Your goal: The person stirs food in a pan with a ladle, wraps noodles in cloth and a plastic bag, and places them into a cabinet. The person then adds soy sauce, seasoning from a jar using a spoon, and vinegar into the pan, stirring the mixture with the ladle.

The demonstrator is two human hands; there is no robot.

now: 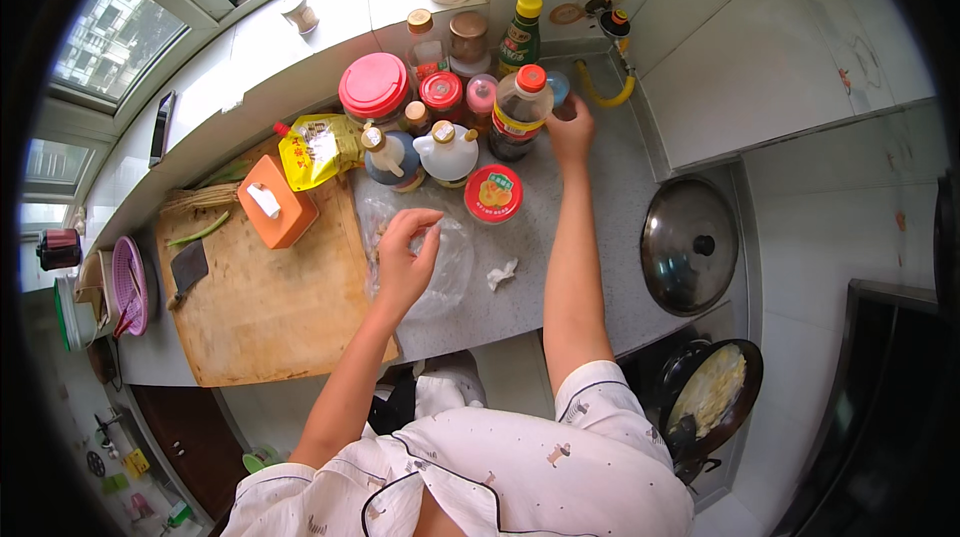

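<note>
My left hand [405,255] hovers over or rests at a clear plastic bag [446,270] on the grey counter, fingers curled, thumb apart, nothing visible in it. At the back right, my right hand [573,130] reaches beside a red-capped bottle of dark liquid [517,124]. Its fingers meet the edge of a translucent blue lid [557,86], partly hidden behind that bottle; whether they grip it is unclear. Between the hands stands a jar with a red printed lid [493,193]. Just behind it are a white jug [448,154] and a dark-filled jug [393,160].
A wooden cutting board [277,319] carries a cleaver [190,267], an orange tissue box [277,203] and a yellow pouch [319,150]. Crumpled tissue [502,274] lies on the counter. To the right are a pan lid [686,244] and a wok [709,394] holding pale yellow food.
</note>
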